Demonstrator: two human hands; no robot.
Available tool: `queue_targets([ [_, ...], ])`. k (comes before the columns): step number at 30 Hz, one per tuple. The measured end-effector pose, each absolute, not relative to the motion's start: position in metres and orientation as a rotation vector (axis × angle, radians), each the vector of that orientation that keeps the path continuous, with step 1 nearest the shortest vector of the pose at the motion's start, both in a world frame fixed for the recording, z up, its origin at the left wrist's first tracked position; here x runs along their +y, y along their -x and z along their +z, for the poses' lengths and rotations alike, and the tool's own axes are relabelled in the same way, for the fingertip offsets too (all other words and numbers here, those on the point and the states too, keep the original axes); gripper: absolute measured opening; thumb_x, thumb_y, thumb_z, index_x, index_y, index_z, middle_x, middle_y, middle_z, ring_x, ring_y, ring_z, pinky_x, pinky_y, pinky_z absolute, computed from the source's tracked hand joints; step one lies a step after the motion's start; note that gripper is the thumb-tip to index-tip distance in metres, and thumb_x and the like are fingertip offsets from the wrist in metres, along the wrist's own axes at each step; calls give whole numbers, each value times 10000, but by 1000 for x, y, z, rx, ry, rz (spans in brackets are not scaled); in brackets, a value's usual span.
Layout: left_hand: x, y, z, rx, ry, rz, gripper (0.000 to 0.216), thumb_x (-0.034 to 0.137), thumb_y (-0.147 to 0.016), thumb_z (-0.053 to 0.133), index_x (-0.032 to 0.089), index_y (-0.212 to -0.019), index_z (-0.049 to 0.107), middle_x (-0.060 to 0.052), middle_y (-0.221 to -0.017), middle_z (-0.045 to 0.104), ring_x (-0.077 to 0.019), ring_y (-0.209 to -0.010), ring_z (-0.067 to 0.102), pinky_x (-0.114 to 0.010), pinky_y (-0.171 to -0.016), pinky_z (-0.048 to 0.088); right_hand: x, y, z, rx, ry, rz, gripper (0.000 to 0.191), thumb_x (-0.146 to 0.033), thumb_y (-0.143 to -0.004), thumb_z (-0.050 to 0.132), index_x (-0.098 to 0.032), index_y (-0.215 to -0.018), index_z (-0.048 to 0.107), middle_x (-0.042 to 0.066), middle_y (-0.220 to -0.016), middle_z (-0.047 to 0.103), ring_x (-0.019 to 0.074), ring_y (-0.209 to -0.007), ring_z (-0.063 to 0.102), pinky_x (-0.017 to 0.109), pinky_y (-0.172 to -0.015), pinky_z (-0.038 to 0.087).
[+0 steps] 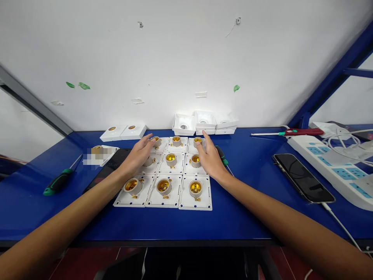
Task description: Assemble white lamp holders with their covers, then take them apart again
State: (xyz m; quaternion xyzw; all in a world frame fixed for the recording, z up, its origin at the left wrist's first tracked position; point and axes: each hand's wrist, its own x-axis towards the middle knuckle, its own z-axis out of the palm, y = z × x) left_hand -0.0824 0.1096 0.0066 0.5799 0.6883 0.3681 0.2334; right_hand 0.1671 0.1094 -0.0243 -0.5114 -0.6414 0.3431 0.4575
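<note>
Nine square white plastic plates (186, 203), each carrying a round cream socket (171, 159) with a gold threaded lining, lay in a three-by-three grid on the glossy blue bench (247, 221). Left hand (137, 156) was at the grid's left edge, right hand (211, 157) at its right; fingers parted, thumbs by the rear corner sockets. Couldn't tell how firmly they touched. Looked like steadying the grid: light, even inward pressure suited it, on plate edges, not brass terminals (197, 199). Green-and-black screwdriver (223, 158) sat close beside right hand; worth keeping clear.

Nine white socket plates (171, 160) in rows
</note>
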Motion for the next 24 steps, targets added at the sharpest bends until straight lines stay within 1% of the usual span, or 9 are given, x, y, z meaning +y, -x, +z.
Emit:
queue_targets([
  [4, 107, 79, 6, 1868, -1504, 1038, 550, 498, -974, 541, 285, -1478, 594, -91, -1520, 610, -313, -1380, 586, -431, -1126, 507, 109, -166, -23, -1575, 1243, 908, 656, -426, -1020, 425, -260, -1644, 307, 94, -1730, 319, 293, -1622, 242, 599, -1316, 199],
  [8, 107, 76, 7, 1862, -1441, 1067, 536, 470, -973, 546, 277, -1470, 604, -77, -1530, 602, -298, -1435, 535, -422, -1182, 455, 108, -166, -20, -1590, 1256, 927, 679, -421, -1021, 426, -221, -1654, 283, 105, -1743, 285, 297, -1628, 219, 581, -1322, 199],
  [12, 106, 76, 8, 1844, -1400, 1072, 570, 484, -969, 545, 261, -1492, 586, -83, -1527, 605, -331, -1457, 505, -484, -1215, 406, 109, -166, -19, -1602, 1221, 916, 655, -376, -1016, 429, -280, -1649, 292, 72, -1722, 343, 288, -1617, 258, 594, -1323, 182],
  [15, 104, 76, 9, 1824, -1387, 1076, 572, 484, -965, 551, 264, -1493, 586, -82, -1530, 601, -348, -1472, 481, -515, -1225, 382, 110, -167, -21, -1638, 1210, 904, 676, -322, -1002, 430, -257, -1657, 276, 94, -1708, 365, 272, -1612, 273, 565, -1329, 186],
  [19, 104, 75, 10, 1803, -1376, 1087, 521, 450, -957, 565, 321, -1459, 615, -60, -1500, 630, -343, -1451, 506, -510, -1208, 399, 111, -167, -23, -1662, 1199, 863, 695, -292, -988, 437, -296, -1661, 265, 83, -1681, 408, 284, -1591, 320, 585, -1319, 220],
  [21, 103, 73, 10, 1799, -1369, 1086, 525, 428, -949, 570, 318, -1461, 613, -66, -1477, 649, -338, -1434, 525, -502, -1203, 406, 111, -167, -23, -1675, 1193, 849, 700, -284, -982, 442, -291, -1661, 269, 90, -1670, 423, 294, -1576, 348, 590, -1314, 235],
  [24, 103, 71, 10, 1795, -1365, 1084, 548, 409, -939, 578, 293, -1473, 600, -71, -1480, 647, -320, -1451, 509, -474, -1217, 391, 108, -167, -21, -1689, 1207, 848, 707, -280, -977, 446, -261, -1661, 270, 110, -1669, 422, 306, -1567, 361, 586, -1311, 248],
])
